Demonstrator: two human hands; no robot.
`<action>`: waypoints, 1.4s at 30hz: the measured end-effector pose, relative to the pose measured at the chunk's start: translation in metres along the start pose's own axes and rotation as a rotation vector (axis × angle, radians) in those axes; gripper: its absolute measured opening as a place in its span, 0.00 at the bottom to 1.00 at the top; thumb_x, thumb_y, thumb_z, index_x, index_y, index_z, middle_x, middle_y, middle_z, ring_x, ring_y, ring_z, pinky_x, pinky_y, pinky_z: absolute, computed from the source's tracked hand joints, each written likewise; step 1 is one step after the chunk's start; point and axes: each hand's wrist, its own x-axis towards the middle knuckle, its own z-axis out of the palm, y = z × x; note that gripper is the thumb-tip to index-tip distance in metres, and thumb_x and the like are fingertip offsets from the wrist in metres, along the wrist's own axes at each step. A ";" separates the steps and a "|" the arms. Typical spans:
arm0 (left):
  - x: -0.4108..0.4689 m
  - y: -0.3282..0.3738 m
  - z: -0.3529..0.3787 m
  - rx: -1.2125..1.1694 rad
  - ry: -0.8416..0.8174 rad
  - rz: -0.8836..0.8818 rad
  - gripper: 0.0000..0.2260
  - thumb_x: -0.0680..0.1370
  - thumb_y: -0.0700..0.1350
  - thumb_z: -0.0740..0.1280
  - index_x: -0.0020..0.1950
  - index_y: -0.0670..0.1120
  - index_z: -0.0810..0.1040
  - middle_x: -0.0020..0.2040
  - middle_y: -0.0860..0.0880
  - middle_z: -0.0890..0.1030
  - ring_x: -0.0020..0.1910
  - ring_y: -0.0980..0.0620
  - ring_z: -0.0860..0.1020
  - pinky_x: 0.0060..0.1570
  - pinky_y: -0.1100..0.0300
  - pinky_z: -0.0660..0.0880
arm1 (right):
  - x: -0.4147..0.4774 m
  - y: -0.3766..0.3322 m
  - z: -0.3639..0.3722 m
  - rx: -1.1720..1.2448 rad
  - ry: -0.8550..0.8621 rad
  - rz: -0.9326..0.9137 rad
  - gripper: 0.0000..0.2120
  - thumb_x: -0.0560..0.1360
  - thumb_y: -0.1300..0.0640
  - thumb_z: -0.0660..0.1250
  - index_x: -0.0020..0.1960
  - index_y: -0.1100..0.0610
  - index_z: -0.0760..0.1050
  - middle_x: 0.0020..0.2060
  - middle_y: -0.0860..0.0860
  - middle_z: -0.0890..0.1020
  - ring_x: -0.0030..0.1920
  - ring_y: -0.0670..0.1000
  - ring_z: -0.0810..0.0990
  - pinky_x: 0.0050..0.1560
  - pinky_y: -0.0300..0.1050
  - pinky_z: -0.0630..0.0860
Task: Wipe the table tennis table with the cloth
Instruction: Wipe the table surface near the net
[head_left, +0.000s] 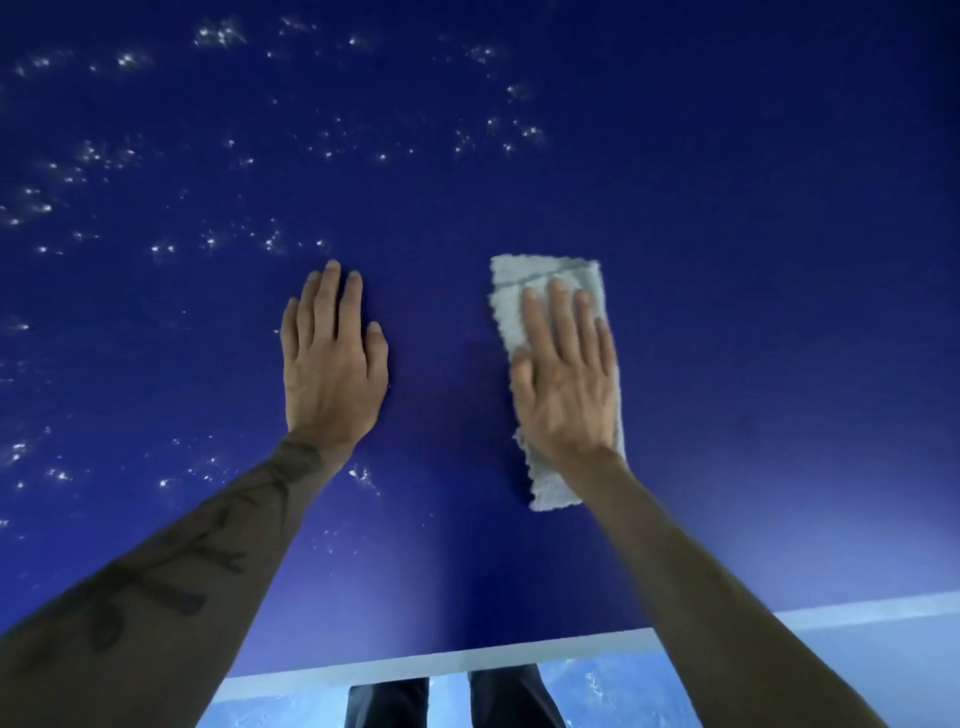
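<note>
Right grip: right hand (563, 384) open, fingers straight, palm pressed flat on the cloth; no finger curls round it.
Cloth: pale grey fluffy folded rectangular cloth (519, 275) lies flat on the worktop under the right hand, its ends showing past the fingertips and the wrist.
Left grip: left hand (332, 374) open, palm down on bare surface, beside the cloth but apart from it.
Worktop: deep blue table tennis worktop (727, 260) with a white edge line (467, 662) along the near side.
Marks: white specks (218, 34) scattered across the left and far areas.
Below edge: dark trouser legs (387, 701).

Mottled pale blue floor (597, 693)
</note>
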 end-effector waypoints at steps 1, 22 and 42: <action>0.001 -0.001 0.002 0.004 -0.010 -0.005 0.24 0.86 0.47 0.54 0.82 0.40 0.63 0.83 0.42 0.61 0.82 0.39 0.59 0.82 0.41 0.54 | 0.011 0.006 -0.004 0.004 0.013 0.091 0.30 0.86 0.48 0.46 0.87 0.51 0.50 0.87 0.54 0.51 0.86 0.57 0.47 0.85 0.59 0.50; 0.004 -0.005 0.005 0.029 0.010 -0.021 0.25 0.84 0.47 0.54 0.82 0.41 0.64 0.84 0.42 0.61 0.83 0.41 0.59 0.82 0.43 0.52 | 0.094 -0.063 -0.003 0.058 0.061 0.155 0.31 0.86 0.48 0.48 0.87 0.53 0.49 0.87 0.56 0.50 0.86 0.59 0.46 0.85 0.60 0.47; 0.005 -0.006 0.004 0.038 -0.004 -0.004 0.25 0.85 0.47 0.55 0.82 0.41 0.63 0.83 0.42 0.61 0.83 0.42 0.58 0.81 0.42 0.55 | 0.045 -0.077 0.007 -0.012 -0.043 -0.192 0.30 0.86 0.48 0.48 0.88 0.50 0.49 0.87 0.53 0.49 0.86 0.56 0.45 0.86 0.57 0.48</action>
